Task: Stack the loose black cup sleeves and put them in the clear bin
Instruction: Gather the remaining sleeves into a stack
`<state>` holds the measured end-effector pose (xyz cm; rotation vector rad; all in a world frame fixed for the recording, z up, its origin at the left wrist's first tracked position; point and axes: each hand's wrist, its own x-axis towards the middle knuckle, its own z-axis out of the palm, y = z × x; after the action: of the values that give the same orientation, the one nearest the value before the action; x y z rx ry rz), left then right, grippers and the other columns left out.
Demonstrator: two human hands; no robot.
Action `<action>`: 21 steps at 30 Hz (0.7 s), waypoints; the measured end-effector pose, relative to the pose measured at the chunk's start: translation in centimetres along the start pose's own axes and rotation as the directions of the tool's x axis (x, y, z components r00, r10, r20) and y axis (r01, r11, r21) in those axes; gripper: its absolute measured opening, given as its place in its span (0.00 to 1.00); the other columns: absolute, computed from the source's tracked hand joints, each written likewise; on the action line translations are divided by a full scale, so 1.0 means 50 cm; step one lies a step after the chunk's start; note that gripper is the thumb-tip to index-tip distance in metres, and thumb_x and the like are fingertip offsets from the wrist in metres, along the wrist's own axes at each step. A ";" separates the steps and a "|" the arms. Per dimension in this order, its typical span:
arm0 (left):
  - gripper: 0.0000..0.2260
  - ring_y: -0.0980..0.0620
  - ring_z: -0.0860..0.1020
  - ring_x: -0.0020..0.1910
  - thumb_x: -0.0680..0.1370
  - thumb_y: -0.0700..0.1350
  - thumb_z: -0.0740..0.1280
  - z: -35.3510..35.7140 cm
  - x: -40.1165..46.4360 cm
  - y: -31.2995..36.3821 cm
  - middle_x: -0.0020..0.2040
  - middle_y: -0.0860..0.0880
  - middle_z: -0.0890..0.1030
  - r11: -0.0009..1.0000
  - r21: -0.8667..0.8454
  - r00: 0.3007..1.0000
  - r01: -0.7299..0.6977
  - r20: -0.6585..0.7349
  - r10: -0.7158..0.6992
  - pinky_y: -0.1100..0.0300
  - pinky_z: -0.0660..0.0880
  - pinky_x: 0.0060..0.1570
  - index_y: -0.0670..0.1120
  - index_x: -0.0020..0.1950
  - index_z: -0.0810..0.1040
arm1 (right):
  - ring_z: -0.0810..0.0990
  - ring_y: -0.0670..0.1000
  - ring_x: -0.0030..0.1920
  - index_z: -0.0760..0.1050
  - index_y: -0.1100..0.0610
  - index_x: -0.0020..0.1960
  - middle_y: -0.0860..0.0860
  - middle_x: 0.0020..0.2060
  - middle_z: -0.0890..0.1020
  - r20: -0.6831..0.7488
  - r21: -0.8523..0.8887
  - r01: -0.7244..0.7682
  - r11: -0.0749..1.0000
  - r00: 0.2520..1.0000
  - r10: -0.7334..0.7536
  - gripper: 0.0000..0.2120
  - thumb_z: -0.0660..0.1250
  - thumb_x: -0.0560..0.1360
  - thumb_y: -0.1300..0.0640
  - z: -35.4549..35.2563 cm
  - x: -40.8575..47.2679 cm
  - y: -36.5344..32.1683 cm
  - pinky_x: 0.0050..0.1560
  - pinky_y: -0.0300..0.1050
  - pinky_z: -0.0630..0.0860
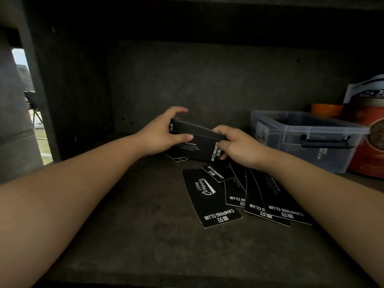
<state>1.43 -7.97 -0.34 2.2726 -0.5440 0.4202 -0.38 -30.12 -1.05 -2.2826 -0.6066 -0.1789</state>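
Both hands hold a stack of black cup sleeves (195,142) with white print, just above the dark shelf. My left hand (164,132) grips its left end, thumb on the near face and fingers over the top. My right hand (234,145) pinches its right end. Several loose black sleeves (212,196) lie flat and fanned out on the shelf in front of the stack, partly under my right forearm. The clear bin (307,140) with a black latch stands to the right, lid off; black sleeves show faintly through its wall.
I am looking into a dark shelf compartment (145,225) with a back wall and a left side panel. An orange and red container (367,138) and a white printed bag (365,90) stand right of the bin. A few more sleeves (178,157) peek out beneath the held stack.
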 end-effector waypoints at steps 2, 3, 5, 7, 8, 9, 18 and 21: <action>0.18 0.59 0.76 0.55 0.73 0.48 0.74 -0.001 0.002 -0.002 0.58 0.54 0.77 0.998 -0.014 0.998 -0.068 0.000 0.068 0.58 0.75 0.55 0.56 0.61 0.76 | 0.81 0.52 0.47 0.73 0.50 0.58 0.51 0.50 0.81 0.024 -0.128 0.024 0.991 0.999 -0.021 0.10 0.60 0.79 0.59 0.005 -0.003 -0.003 0.51 0.50 0.79; 0.12 0.61 0.77 0.53 0.73 0.48 0.74 -0.001 0.003 -0.003 0.54 0.54 0.78 0.994 0.025 0.994 -0.108 0.010 0.108 0.59 0.74 0.54 0.55 0.55 0.79 | 0.81 0.50 0.46 0.73 0.50 0.58 0.50 0.49 0.80 0.025 -0.189 0.039 0.981 0.999 -0.035 0.09 0.60 0.80 0.58 0.007 -0.004 -0.004 0.51 0.49 0.78; 0.05 0.60 0.74 0.54 0.73 0.52 0.73 0.000 0.003 -0.003 0.52 0.55 0.77 0.965 0.211 0.988 -0.156 0.034 0.153 0.58 0.72 0.57 0.57 0.46 0.79 | 0.79 0.47 0.45 0.73 0.51 0.58 0.48 0.46 0.79 0.001 -0.283 0.067 0.957 0.998 -0.069 0.08 0.60 0.80 0.56 0.010 -0.004 -0.007 0.48 0.45 0.75; 0.05 0.59 0.72 0.56 0.73 0.56 0.72 0.001 0.003 0.001 0.55 0.55 0.72 0.926 0.345 0.988 -0.155 0.031 0.154 0.59 0.70 0.59 0.58 0.45 0.78 | 0.77 0.46 0.44 0.74 0.52 0.57 0.47 0.43 0.78 -0.047 -0.341 0.078 0.937 0.994 -0.100 0.08 0.61 0.80 0.56 0.010 -0.003 -0.008 0.44 0.41 0.71; 0.07 0.58 0.71 0.57 0.73 0.56 0.71 0.001 0.003 0.004 0.57 0.55 0.70 0.923 0.356 0.988 -0.146 0.005 0.155 0.59 0.70 0.60 0.58 0.48 0.77 | 0.77 0.46 0.42 0.74 0.52 0.57 0.47 0.42 0.78 -0.081 -0.338 0.070 0.939 0.991 -0.103 0.07 0.60 0.80 0.57 0.007 -0.001 -0.007 0.41 0.40 0.70; 0.11 0.57 0.71 0.59 0.73 0.57 0.72 0.003 0.003 0.007 0.59 0.55 0.69 0.929 0.345 0.987 -0.136 -0.036 0.158 0.59 0.70 0.62 0.57 0.53 0.76 | 0.77 0.46 0.40 0.74 0.52 0.56 0.47 0.40 0.77 -0.125 -0.308 0.051 0.950 0.988 -0.093 0.07 0.60 0.80 0.57 0.003 0.002 -0.006 0.38 0.40 0.71; 0.21 0.56 0.77 0.46 0.63 0.61 0.77 -0.001 -0.012 0.049 0.48 0.55 0.77 0.969 0.198 0.984 -0.151 0.120 0.129 0.62 0.74 0.44 0.53 0.49 0.76 | 0.80 0.60 0.47 0.73 0.55 0.54 0.58 0.51 0.78 -0.411 -0.094 -0.194 0.976 0.901 0.140 0.08 0.55 0.81 0.59 -0.037 0.014 0.035 0.51 0.58 0.79; 0.24 0.55 0.77 0.51 0.61 0.63 0.73 0.004 -0.032 0.066 0.53 0.56 0.77 0.969 0.243 0.807 -0.053 0.582 -0.102 0.62 0.74 0.48 0.58 0.54 0.77 | 0.80 0.61 0.49 0.73 0.57 0.57 0.58 0.53 0.77 -0.411 -0.102 -0.213 0.972 0.899 0.154 0.10 0.55 0.81 0.60 -0.039 0.016 0.038 0.53 0.58 0.78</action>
<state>-1.54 -9.79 0.78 2.6495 -0.8042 -0.2809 1.34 -32.34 -0.63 -2.3308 -0.1655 -0.5990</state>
